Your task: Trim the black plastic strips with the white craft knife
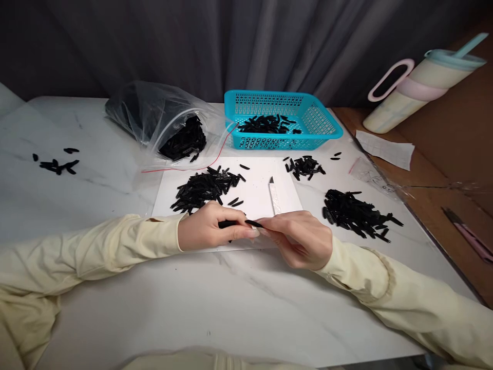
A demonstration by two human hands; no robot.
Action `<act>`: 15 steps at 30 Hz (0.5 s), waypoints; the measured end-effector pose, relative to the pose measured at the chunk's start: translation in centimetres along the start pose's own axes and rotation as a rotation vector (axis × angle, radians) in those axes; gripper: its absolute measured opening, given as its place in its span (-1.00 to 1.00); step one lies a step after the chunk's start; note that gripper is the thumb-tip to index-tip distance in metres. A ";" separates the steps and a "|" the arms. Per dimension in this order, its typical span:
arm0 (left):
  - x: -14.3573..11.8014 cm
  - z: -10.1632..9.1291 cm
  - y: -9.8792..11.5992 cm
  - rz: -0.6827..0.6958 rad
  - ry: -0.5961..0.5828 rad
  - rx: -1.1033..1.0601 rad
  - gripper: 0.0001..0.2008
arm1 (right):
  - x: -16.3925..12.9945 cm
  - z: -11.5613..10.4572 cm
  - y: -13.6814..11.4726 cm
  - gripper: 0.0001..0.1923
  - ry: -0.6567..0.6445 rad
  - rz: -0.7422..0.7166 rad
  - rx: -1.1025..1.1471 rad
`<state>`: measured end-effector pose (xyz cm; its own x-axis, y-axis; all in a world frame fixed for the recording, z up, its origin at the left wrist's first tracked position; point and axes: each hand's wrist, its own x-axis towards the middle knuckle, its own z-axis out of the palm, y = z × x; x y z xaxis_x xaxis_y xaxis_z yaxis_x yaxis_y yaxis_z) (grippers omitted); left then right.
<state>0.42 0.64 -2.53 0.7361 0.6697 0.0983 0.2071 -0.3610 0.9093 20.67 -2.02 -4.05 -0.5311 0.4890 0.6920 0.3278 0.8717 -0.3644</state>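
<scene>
My left hand [210, 230] is closed, thumb and forefinger pinched at one end of a slim black piece [253, 223]. The fingers of my right hand [302, 236] meet it at the other end, also pinched. Both hands are over the front of a white sheet [254, 182]. Just behind them lies a craft knife [273, 198] with a pale wrapped handle, its dark tip pointing away from me. A heap of similar black pieces [204, 189] sits beyond my left hand. Another black pile [354, 213] rests to the right of my right hand.
At the back stand a blue perforated basket [285, 141] and an open clear bag [150, 110], both containing black pieces. Smaller clusters lie at right [306, 167] and far left [59, 166]. A tumbler [416, 92], a paper slip [385, 149] and a pink-handled tool [470, 236] are on the right.
</scene>
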 end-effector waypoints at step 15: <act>0.1 -0.2 0.1 -0.040 -0.122 -0.015 -0.83 | -0.1 0.4 -0.1 -0.77 -0.076 0.024 0.051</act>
<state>0.36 0.82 -2.35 0.8008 0.5988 0.0127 0.2286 -0.3253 0.9176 20.40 -2.13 -4.30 -0.5820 0.5092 0.6340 0.3018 0.8593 -0.4130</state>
